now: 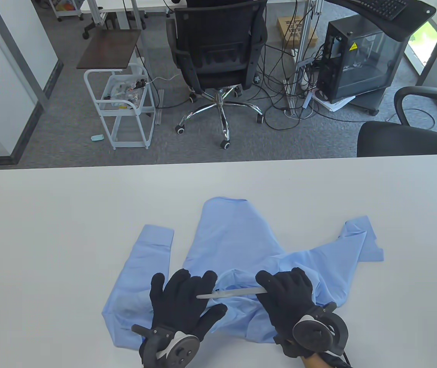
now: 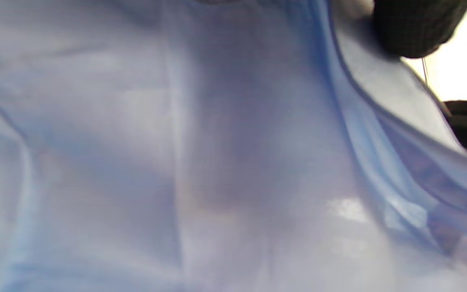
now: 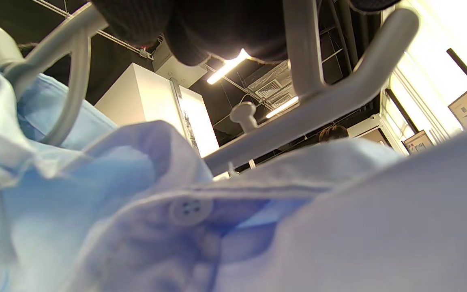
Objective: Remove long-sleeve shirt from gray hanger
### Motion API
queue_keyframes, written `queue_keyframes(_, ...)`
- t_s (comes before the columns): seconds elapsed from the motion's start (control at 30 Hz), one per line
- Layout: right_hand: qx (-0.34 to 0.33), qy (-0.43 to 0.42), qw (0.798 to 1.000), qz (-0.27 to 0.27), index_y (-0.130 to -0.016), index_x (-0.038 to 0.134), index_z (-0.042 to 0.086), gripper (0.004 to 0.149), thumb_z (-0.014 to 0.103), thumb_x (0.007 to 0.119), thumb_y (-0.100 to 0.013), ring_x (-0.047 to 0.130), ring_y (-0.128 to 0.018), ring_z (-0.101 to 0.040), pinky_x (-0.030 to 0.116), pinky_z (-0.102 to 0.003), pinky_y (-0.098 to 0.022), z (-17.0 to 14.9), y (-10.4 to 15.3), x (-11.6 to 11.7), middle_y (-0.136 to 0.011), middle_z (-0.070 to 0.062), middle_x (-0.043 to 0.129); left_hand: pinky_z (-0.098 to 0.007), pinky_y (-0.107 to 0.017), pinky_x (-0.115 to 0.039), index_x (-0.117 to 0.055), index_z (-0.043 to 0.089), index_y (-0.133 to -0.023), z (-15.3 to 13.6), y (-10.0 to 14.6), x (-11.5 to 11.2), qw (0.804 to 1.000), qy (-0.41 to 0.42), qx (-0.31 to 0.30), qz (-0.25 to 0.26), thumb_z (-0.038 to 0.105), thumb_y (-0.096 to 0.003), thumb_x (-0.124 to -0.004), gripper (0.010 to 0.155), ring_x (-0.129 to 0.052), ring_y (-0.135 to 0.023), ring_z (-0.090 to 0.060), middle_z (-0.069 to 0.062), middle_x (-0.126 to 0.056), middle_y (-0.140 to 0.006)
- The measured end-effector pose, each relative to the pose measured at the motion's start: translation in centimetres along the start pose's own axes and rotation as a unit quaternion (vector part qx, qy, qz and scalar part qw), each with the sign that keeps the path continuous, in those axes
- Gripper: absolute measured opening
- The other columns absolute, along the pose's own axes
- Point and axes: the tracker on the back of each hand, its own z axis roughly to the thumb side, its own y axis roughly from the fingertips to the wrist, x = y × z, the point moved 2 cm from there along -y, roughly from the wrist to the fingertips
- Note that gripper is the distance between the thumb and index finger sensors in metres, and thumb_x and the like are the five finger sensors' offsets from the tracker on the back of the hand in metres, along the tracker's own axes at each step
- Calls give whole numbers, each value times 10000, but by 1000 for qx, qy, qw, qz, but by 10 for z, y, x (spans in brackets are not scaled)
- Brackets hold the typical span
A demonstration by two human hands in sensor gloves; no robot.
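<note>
Both gloved hands sit at the near edge of the white worktop [image 1: 50, 214], each with a round tracker on its back. Beneath them the light blue long-sleeve shirt [image 1: 234, 245] lies spread out, collar end toward the person, sleeves flung out to either side. A stretch of the gray hanger [image 1: 232, 294] shows bare between the hands as a pale bar above the collar opening. The right hand [image 1: 291, 295] has its grip curled around that bar, and the right wrist view shows dark glove fingers wrapped over the gray frame [image 3: 306, 113] with the buttoned placket just below it. The left hand [image 1: 184, 303] lies splayed and flat, pressing on the cloth beside the collar; its grip looks open, holding nothing. One end of the hanger seems to be out of the neck; I cannot tell whether the other end is buried under fabric. The main risk, as I judge it, is a hanger arm catching inside a shoulder or on the fastened button [image 3: 190, 209] if it is drawn out at the wrong angle, straining the seam. Should the left hand ease its pressure, the whole shirt would probably slide along the worktop with the hanger instead of coming free. A loose hold on the smooth bar could also let it slip back into the collar.
</note>
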Motion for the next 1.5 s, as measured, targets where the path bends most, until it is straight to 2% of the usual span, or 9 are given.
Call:
queue_keyframes(0.1,-9,8,1000,0,-1039,658,240,506,457,724,-587,782,-821,-303,442,-695,-714,4,1,0,-818,21,792,-698,-812,-376,-364,508,-1125,-1,1,2,1000,-6,6,13,781,-441,-646,789,-796,-988,-263,51,-828,-860)
queue_keyframes(0.2,-17,-6,1000,9,-1054,643,234,585,570,677,-576,771,-832,-310,429,-707,-716,4,1,1,-830,13,782,-694,-813,-356,-476,525,-1107,-2,1,4,1000,15,12,25,747,-460,-647,706,-800,-977,-254,50,-838,-832)
queue_keyframes(0.23,-15,-18,1000,5,-1051,655,223,601,583,675,-570,766,-830,-323,412,-716,-715,4,2,0,-825,0,786,-697,-809,-358,-502,525,-1105,-2,-1,2,1000,15,12,8,748,-465,-647,693,-799,-979,-252,56,-832,-836)
queue_keyframes(0.4,-8,-12,1000,-23,-957,756,259,541,614,662,-560,814,-777,-293,410,-688,-709,3,2,-7,-737,33,841,-700,-812,-327,-651,537,-1036,-4,-1,-2,997,74,12,-12,727,-477,-655,591,-763,-1017,-248,64,-806,-866)
queue_keyframes(0.67,-32,-4,999,-20,-1041,650,322,539,553,721,-560,767,-830,-309,375,-698,-726,8,4,-6,-813,24,799,-682,-818,-325,-684,493,-982,-5,-1,-3,997,79,19,-7,683,-482,-670,535,-745,-1023,-254,80,-792,-889)
queue_keyframes(0.77,-33,1,999,-23,-1031,662,335,510,522,718,-560,767,-826,-309,375,-699,-726,11,4,-6,-812,22,799,-679,-820,-330,-707,483,-958,-6,-1,-1,997,81,20,2,675,-474,-681,521,-749,-1023,-248,86,-800,-880)
queue_keyframes(1.03,-42,43,998,-16,-1049,649,247,568,529,690,-558,786,-808,-305,455,-685,-728,18,1,-9,-841,7,794,-662,-820,-398,-753,444,-915,-5,1,5,997,58,-1,48,647,-457,-687,506,-815,-983,-227,102,-851,-823)
queue_keyframes(1.17,-67,107,992,-21,-1079,598,281,530,457,681,-586,803,-820,-294,568,-612,-726,23,0,-11,-903,1,786,-649,-820,-426,-756,411,-923,-7,1,8,997,55,4,55,646,-463,-671,524,-845,-958,-212,109,-873,-797)
queue_keyframes(1.5,-72,99,992,-26,-1034,692,289,496,421,740,-558,917,-644,-224,751,-506,-611,21,-2,-16,-802,26,881,-614,-825,-474,-764,412,-961,-13,1,3,998,27,4,65,614,-468,-656,543,-882,-937,-191,134,-910,-803)
